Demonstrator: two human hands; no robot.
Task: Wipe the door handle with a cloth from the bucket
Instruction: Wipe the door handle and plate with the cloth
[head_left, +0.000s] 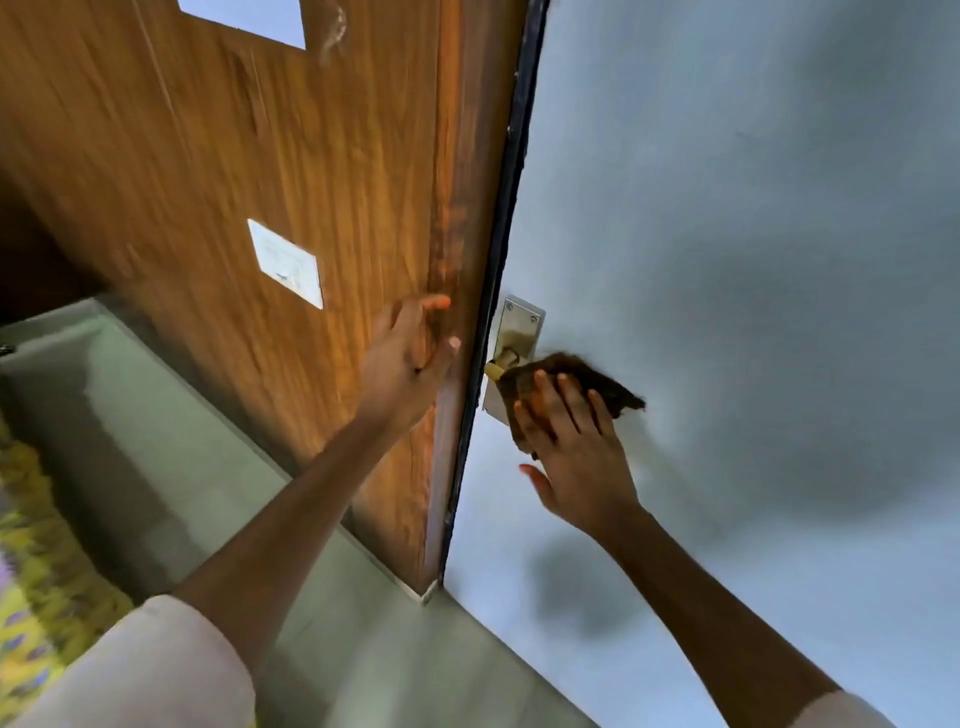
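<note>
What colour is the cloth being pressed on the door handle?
Dark brown. The cloth shows best in the head view, under the right hand.

A glossy brown wood-grain door face (260, 156) is seen at upper left; a brushed silver metal handle plate (514, 332) and a dark brown fuzzy cloth (571, 371) at centre.

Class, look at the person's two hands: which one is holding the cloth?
The right hand presses the brown cloth over the door handle. The left hand holds nothing; it rests on the wooden door.
</note>
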